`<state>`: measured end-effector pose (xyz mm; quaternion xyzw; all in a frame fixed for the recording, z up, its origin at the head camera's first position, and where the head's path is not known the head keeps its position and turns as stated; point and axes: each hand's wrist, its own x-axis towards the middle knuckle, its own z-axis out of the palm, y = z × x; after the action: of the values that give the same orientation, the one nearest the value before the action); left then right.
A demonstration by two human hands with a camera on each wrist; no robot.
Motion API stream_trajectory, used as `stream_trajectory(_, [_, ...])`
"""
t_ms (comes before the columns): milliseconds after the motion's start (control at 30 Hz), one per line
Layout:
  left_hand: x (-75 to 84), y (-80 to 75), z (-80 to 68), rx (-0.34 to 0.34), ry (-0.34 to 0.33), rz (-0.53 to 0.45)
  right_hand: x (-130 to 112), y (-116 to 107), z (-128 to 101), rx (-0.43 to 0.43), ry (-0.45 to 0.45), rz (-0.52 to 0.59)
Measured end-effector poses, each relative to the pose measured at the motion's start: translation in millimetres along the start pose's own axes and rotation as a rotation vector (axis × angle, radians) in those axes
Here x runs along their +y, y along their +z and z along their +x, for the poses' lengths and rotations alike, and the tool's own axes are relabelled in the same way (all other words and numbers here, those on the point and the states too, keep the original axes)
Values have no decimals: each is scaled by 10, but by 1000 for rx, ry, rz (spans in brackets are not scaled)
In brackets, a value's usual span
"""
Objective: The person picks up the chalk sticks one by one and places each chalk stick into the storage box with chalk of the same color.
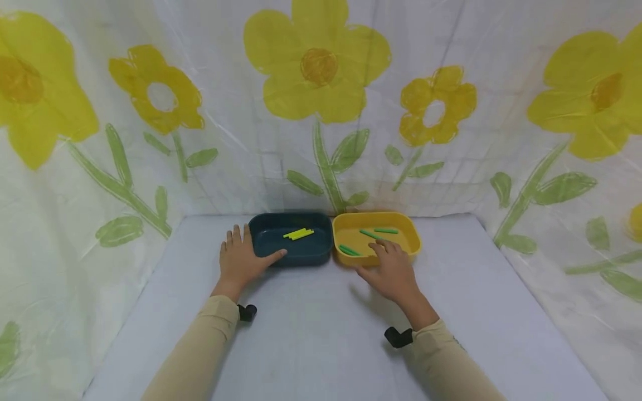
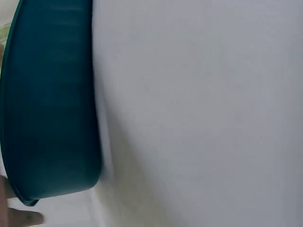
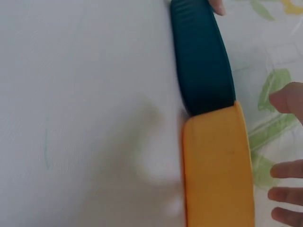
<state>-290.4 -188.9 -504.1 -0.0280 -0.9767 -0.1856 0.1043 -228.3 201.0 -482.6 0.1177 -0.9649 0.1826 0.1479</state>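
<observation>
A dark teal tray [image 1: 266, 223] and a yellow tray [image 1: 410, 234] stand side by side at the back of the table. The teal tray [image 2: 47, 104] holds a few yellow-green sticks [image 1: 298, 234]. Green sticks [image 1: 371, 234] lie in the yellow tray [image 3: 218, 165]. My left hand [image 1: 243, 257] lies flat on the table beside the teal tray [image 3: 201, 56], thumb touching its front rim. My right hand [image 1: 390, 270] hovers over the yellow tray's front edge with fingers loosely spread, holding nothing.
A white cloth covers the table [image 1: 321, 334]. Flower-printed sheets [image 1: 321, 100] wall in the back and both sides. A black strap [image 1: 398, 336] sits at each wrist.
</observation>
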Motion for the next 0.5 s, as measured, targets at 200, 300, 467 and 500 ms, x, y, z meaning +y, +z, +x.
stream_trajectory(200, [88, -108, -62, 202, 124, -25, 145, -141, -69, -21, 15, -62])
stream_trajectory(300, [179, -163, -159, 269, 222, -27, 182, -214, -120, -26, 16, -70])
stream_trajectory(467, [326, -196, -378, 338, 363, -47, 212, -274, -188, -14, -23, -114])
stream_trajectory(500, [353, -197, -422, 344, 382, -49, 216, -277, -199, -9, -32, -120])
